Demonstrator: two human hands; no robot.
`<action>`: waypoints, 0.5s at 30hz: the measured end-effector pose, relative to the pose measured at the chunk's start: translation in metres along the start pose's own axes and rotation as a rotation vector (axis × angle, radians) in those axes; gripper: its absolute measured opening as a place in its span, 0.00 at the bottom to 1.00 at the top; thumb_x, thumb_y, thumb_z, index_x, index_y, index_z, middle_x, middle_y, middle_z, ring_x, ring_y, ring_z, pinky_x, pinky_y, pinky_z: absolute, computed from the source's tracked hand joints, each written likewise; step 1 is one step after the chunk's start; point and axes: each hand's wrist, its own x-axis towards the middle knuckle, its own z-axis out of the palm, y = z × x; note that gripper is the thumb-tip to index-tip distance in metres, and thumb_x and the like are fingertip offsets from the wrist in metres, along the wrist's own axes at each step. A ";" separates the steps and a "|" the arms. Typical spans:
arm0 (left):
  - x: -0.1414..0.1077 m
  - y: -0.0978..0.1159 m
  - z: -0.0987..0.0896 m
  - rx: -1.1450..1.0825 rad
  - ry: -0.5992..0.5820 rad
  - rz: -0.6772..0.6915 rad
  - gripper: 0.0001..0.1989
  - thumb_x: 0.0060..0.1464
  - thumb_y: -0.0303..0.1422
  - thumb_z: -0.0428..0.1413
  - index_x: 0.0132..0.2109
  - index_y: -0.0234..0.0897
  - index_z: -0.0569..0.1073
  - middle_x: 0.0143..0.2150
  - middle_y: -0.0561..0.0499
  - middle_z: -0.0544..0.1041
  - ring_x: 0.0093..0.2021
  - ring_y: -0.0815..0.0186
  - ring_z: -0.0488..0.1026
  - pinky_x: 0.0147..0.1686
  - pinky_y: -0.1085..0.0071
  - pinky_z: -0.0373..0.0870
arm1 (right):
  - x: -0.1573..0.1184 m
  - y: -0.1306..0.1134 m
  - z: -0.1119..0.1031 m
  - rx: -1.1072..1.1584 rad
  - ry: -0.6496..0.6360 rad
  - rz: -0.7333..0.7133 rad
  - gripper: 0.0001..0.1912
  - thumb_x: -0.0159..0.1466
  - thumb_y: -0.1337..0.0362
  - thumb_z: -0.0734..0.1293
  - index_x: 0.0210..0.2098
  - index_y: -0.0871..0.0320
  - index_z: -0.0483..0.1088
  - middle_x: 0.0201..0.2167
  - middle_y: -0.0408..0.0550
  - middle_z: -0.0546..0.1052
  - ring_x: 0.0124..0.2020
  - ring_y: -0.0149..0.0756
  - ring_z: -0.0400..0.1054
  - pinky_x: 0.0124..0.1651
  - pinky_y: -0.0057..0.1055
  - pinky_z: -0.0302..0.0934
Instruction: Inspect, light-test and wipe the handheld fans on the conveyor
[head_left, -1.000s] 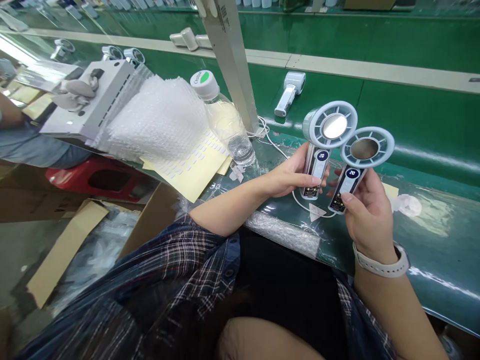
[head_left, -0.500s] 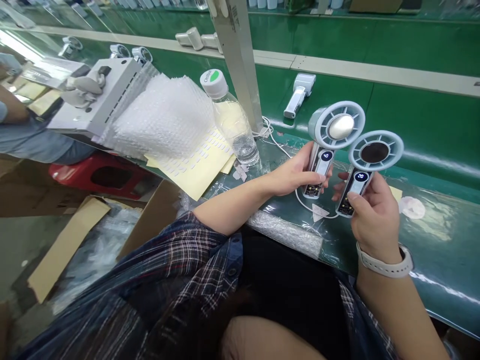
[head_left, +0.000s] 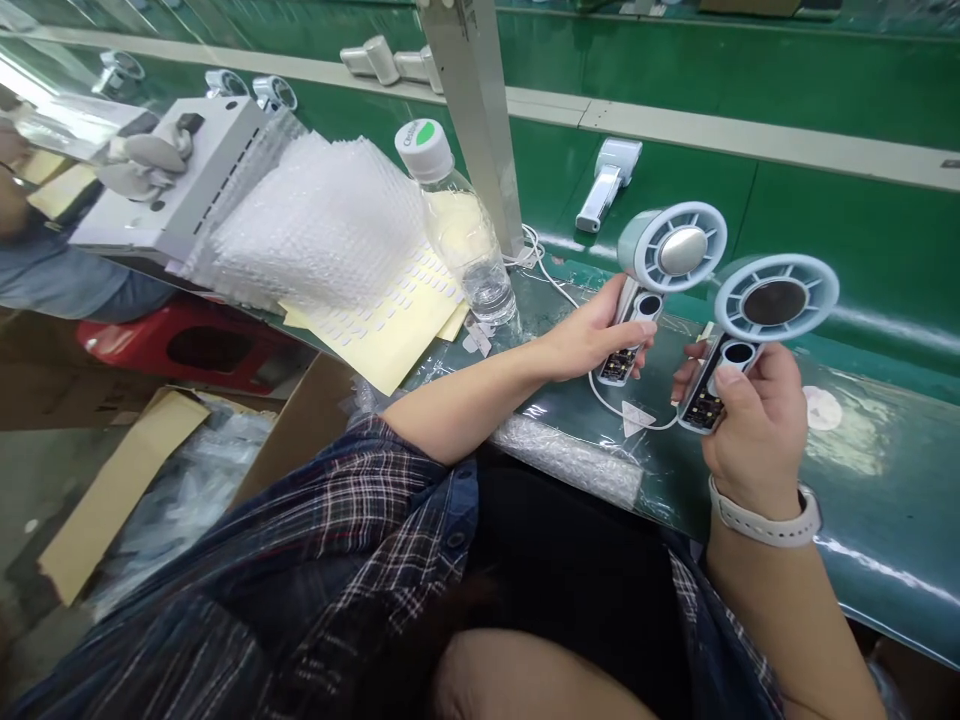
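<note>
My left hand [head_left: 589,335] is closed around the handle of a light-blue handheld fan [head_left: 679,250] with a silver centre disc. Its thumb presses on the front of the handle, below a dark round display. In my right hand [head_left: 757,425] is a second light-blue handheld fan [head_left: 776,295], whose centre disc is dark; the thumb lies just under its unlit display. Both fans are tilted, heads away from me, with bare circuit parts showing low on the handles. Beyond them another handheld fan [head_left: 609,185] lies on the green surface.
A water bottle [head_left: 469,235] stands by a metal post [head_left: 480,130]. Left of it are white foam sheets [head_left: 322,220], yellow label sheets [head_left: 390,335] and a grey-white box [head_left: 180,190]. A white cable [head_left: 607,402] curves below the fans. Another person's arm [head_left: 11,200] shows far left.
Both displays, lit with 40 and 20 before, are now dark. The right-hand fan has moved slightly right and turned a little, away from the left-hand fan.
</note>
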 end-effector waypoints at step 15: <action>0.000 -0.005 -0.003 0.048 -0.001 -0.016 0.34 0.56 0.54 0.69 0.56 0.41 0.63 0.44 0.48 0.79 0.38 0.58 0.83 0.41 0.58 0.77 | 0.005 0.002 0.005 0.021 0.123 0.083 0.13 0.58 0.62 0.74 0.42 0.53 0.73 0.36 0.47 0.81 0.30 0.41 0.75 0.36 0.47 0.78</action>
